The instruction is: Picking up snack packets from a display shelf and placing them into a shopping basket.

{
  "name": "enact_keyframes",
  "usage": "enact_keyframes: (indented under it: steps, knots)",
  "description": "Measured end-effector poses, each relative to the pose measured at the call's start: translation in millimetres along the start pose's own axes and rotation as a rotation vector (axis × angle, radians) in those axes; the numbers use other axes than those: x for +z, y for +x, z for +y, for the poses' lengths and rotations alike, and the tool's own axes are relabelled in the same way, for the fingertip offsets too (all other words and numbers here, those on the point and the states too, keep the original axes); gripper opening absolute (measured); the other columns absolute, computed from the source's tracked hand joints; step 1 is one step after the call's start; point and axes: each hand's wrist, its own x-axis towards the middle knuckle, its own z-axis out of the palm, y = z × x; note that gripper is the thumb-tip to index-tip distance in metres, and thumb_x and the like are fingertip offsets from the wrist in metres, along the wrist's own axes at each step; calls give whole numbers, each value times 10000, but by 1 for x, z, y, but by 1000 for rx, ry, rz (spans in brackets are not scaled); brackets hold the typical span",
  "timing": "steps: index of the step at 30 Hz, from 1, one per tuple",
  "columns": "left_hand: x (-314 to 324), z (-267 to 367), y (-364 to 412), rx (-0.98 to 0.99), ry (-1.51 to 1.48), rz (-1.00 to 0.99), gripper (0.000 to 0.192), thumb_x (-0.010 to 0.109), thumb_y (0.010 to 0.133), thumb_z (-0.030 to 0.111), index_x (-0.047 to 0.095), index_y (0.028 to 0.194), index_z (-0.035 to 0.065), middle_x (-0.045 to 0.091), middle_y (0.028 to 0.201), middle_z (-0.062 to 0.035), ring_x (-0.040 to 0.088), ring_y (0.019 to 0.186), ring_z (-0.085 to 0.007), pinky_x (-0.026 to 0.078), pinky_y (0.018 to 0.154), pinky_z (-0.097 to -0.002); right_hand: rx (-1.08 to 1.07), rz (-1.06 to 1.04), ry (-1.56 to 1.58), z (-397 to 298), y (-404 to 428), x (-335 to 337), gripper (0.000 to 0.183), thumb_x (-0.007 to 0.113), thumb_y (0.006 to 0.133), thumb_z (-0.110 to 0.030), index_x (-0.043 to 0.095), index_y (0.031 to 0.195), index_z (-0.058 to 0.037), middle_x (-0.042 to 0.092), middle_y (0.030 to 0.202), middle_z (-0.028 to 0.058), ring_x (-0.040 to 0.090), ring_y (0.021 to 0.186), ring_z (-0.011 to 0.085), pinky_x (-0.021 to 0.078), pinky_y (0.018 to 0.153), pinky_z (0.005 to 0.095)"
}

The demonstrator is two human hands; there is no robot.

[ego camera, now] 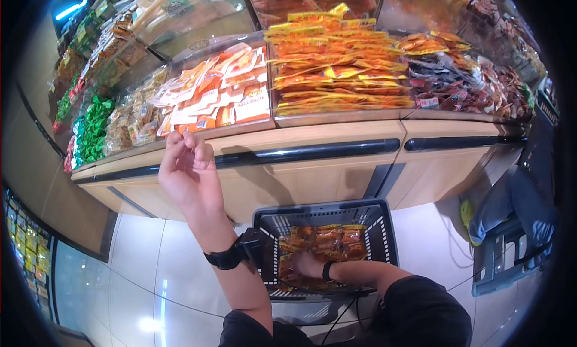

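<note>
My left hand (191, 173) is raised in front of the counter, palm showing and fingers loosely bent, with nothing seen in it. Its fingertips appear close to the front edge of a section of white-and-orange snack packets (218, 92). Lower down, my right hand (308, 265) reaches into a dark plastic shopping basket (322, 206) on the floor. The basket holds several orange-and-yellow snack packets (331, 239). My right hand touches or hovers over them; its fingers are blurred, so a grip cannot be made out.
Stacked orange-and-yellow packets (338, 72) fill the middle display section. Dark wrapped snacks (464, 88) lie to the right, green-wrapped sweets (97, 128) to the left. A black rail (311, 152) runs along the wooden counter. At right a person's leg (511, 203) is beside a grey plastic stool (496, 275).
</note>
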Motion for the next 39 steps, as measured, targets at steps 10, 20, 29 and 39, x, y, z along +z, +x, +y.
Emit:
enact_keyframes:
  steps: [10,20,29,39]
  knots:
    - [2,1,-5,-3,-2,-34,101,536,917,-23,509,1006,16,500,819,-94,413,619,-159,351,542,-269,37,-202,556,-7,-5,-71,375,604,942,-285,696,1269,-126,663,1303,116,666,1144,311,580,848,478]
    - [9,-13,-6,-67,50,-86,56,523,924,22,517,976,42,533,810,-97,466,627,-175,376,544,-271,40,210,1420,72,-2,-75,304,465,1050,-229,668,1075,-4,708,1035,242,697,964,373,530,856,473]
    - [12,-9,-11,16,590,-214,232,550,996,158,537,1193,36,671,1004,-137,642,872,-184,463,753,-297,-174,350,1444,223,-167,-336,388,611,1025,-149,513,1380,-26,660,1189,93,694,988,149,636,821,299]
    - [43,-63,-58,-471,324,-659,1035,647,925,612,27,1637,187,339,1576,-191,430,1418,-333,494,1056,-491,169,1364,326,193,-183,-399,637,707,868,-105,496,1467,-61,593,1365,260,620,1176,461,541,957,435]
